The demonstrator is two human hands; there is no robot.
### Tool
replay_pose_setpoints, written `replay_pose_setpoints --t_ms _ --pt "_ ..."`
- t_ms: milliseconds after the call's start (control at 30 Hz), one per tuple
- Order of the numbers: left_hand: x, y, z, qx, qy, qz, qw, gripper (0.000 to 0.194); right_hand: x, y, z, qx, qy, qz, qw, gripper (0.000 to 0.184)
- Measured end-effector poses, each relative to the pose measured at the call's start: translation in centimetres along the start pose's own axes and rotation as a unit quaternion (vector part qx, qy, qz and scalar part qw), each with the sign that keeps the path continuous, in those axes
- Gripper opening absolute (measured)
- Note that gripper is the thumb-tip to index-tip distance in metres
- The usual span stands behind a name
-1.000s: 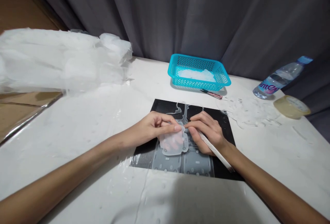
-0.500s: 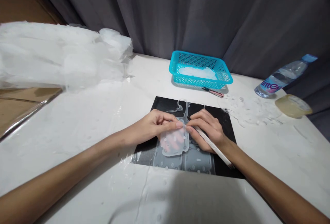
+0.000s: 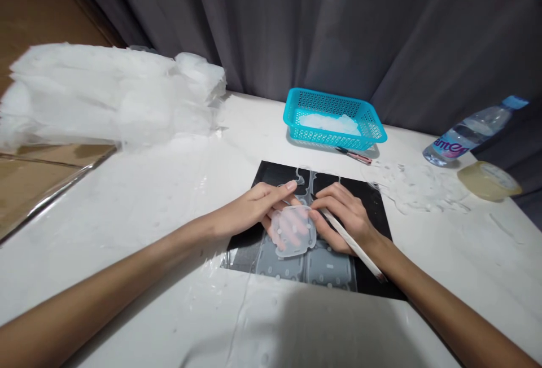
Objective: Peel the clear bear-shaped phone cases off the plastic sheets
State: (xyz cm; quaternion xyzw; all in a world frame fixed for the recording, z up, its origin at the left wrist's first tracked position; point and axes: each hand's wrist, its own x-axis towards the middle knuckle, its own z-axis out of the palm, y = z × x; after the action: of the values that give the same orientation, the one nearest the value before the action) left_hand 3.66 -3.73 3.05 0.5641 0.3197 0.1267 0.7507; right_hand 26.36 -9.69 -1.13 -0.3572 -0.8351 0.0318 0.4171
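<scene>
A black mat (image 3: pixel 372 210) lies on the white table with a translucent film sheet of cut-out shapes (image 3: pixel 326 266) on it. My left hand (image 3: pixel 271 210) holds a small translucent cut-out piece (image 3: pixel 294 231) lifted off the sheet, its fingers showing through the piece. My right hand (image 3: pixel 342 215) is closed on a thin white stick-like tool (image 3: pixel 353 245) whose tip meets the piece's right edge.
A turquoise basket (image 3: pixel 334 119) with clear film scraps stands behind the mat, a pink-handled tool (image 3: pixel 354 156) beside it. Film trimmings (image 3: pixel 419 187), a tape roll (image 3: pixel 486 180) and a water bottle (image 3: pixel 470 134) lie at right. A pile of translucent sheets (image 3: pixel 114 97) fills the left.
The cut-out piece has come free of the sheet and my left hand has lifted and turned it slightly right. My left index finger has stretched forward. The right hand has barely moved.
</scene>
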Motion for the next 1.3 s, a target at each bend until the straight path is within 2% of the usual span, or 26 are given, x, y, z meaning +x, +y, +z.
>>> replay_pose_setpoints --t_ms 233,467,633,833,1067,1300 --pt "0.3 -0.5 -0.5 -0.018 -0.016 -0.008 1.000 0.082 -0.1 0.2 0.2 0.010 0.002 0.013 1.000 0.014" --pt "0.2 -0.3 -0.3 -0.006 -0.002 -0.003 1.000 0.084 0.3 0.2 0.3 -0.003 0.019 0.028 0.999 0.014" --pt "-0.1 0.1 -0.1 0.003 -0.010 0.007 1.000 0.073 0.3 0.3 0.4 0.012 0.022 0.049 0.998 0.014" --pt "-0.1 -0.1 -0.6 0.046 -0.029 0.042 0.998 0.038 0.2 0.5 0.5 0.048 0.038 0.098 0.993 0.015" --pt "0.7 -1.6 -1.4 0.035 0.003 0.044 0.998 0.036 0.6 0.8 0.3 0.085 0.038 0.119 0.988 0.015" --pt "0.7 -1.1 -1.2 0.026 0.017 0.044 0.999 0.034 0.6 0.7 0.3 0.095 0.051 0.122 0.987 0.016"
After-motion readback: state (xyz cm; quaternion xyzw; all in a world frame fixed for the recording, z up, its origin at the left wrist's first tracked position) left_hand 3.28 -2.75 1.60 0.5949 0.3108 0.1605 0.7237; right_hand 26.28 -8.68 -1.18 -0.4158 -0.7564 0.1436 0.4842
